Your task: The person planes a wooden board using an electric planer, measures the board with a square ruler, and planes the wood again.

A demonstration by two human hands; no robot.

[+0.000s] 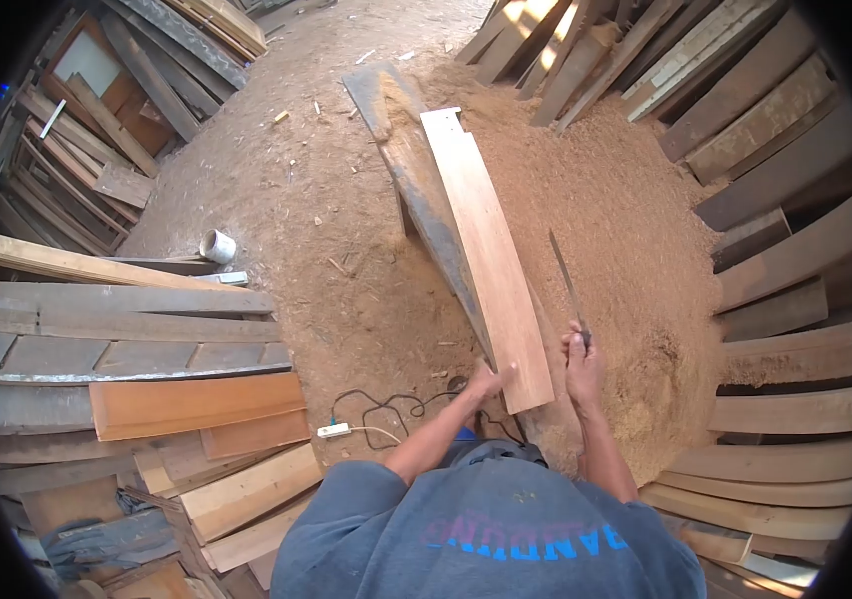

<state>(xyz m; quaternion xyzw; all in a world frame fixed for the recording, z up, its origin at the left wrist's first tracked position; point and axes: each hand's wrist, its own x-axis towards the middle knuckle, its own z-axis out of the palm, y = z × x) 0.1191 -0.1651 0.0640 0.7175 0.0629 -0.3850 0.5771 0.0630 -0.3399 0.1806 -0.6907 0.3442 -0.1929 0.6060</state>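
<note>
A long pale wooden plank (pixel 491 250) with a notch at its far end lies along a worn grey bench board (pixel 408 165). At the plank's near end, my left hand (pixel 489 380) grips its left edge, with the thumb on top and the fingers partly hidden. My right hand (pixel 583 364), to the right of the plank, is closed around the dark handle of a long thin-bladed tool (pixel 566 275). Its blade points away from me, apart from the plank; I cannot tell whether it has teeth.
Sawdust covers the ground (pixel 625 250). Stacked boards (pixel 795 354) line the right side, and more planks (pixel 196 407) lie at the left. A white power strip (pixel 333 430) with a black cable (pixel 376 402) lies near my left arm. A white bucket (pixel 217 246) lies farther off.
</note>
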